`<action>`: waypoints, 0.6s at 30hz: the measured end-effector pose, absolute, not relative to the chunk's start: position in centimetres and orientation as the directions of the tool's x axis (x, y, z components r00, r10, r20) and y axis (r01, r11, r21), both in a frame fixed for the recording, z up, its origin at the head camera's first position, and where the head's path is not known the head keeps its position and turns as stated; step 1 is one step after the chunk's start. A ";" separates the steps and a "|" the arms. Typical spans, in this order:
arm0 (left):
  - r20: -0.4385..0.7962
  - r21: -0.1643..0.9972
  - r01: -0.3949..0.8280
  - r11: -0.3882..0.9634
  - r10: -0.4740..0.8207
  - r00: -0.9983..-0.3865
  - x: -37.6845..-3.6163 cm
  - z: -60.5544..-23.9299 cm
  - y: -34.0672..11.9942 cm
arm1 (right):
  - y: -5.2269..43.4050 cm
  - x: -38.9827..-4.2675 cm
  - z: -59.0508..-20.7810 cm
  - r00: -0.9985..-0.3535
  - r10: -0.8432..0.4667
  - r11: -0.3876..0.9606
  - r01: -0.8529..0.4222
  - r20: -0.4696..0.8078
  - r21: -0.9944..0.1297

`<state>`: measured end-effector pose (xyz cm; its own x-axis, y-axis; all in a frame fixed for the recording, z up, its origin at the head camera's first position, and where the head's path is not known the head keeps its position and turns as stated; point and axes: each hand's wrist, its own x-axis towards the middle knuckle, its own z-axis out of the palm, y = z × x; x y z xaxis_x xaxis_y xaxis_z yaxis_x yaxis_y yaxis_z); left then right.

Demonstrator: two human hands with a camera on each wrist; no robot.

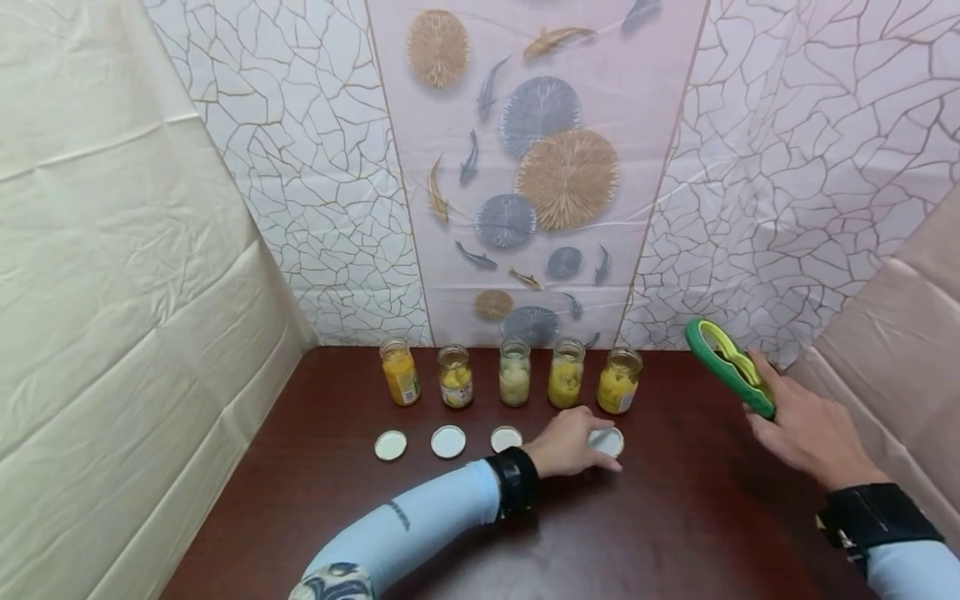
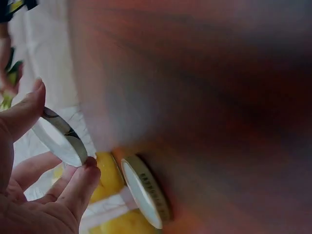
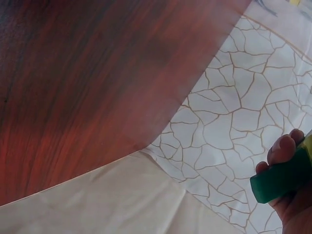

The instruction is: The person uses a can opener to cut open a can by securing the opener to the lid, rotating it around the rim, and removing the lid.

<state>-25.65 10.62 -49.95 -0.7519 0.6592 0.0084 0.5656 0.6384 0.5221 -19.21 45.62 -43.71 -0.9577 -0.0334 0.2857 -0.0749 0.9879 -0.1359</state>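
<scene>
My left hand [image 1: 568, 443] reaches over the table's middle right. It pinches a round jar lid [image 2: 61, 139], pale inside, between thumb and fingertips; in the head view the lid [image 1: 607, 442] shows its white inner face. Off to the right, my right hand [image 1: 813, 429] grips a green jar opener [image 1: 731, 367] with a lighter green inner edge, held up above the table. Only part of its green handle [image 3: 280, 180] appears in the right wrist view. Just behind my left hand stand open glass jars, among them a yellow-filled jar [image 1: 618, 382] and another yellow-filled jar [image 1: 566, 375].
Further left along the back are a pale-filled jar [image 1: 514, 375], a labelled jar [image 1: 455, 379] and an orange-filled jar [image 1: 401, 373]. Loose lids lie in front: a left lid [image 1: 390, 446], a second [image 1: 448, 442], a third [image 1: 506, 438]. Draped cloth [image 1: 187, 292] borders the dark table [image 1: 300, 500].
</scene>
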 end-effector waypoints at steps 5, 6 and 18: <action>-0.020 0.287 0.685 0.670 0.719 -0.695 -25.9 -50.1 13.4 | 45.7 -19.1 -44.0 -0.955 -0.029 0.988 -0.073 0.294 -0.139; -0.027 0.261 0.696 0.669 0.726 -0.687 -25.9 -50.1 13.7 | 45.8 -19.1 -44.1 -0.955 -0.031 0.987 -0.075 0.296 -0.140; -0.061 0.197 0.684 0.703 0.705 -0.707 -26.1 -50.5 16.0 | 45.4 -18.4 -44.1 -0.910 -0.091 0.982 -0.150 0.405 -0.118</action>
<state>-26.05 16.00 -50.54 -0.7069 0.7047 -0.0613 0.6836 0.7028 0.1968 -18.35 45.39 -44.14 -0.9097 -0.0906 0.4053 -0.1502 0.9816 -0.1177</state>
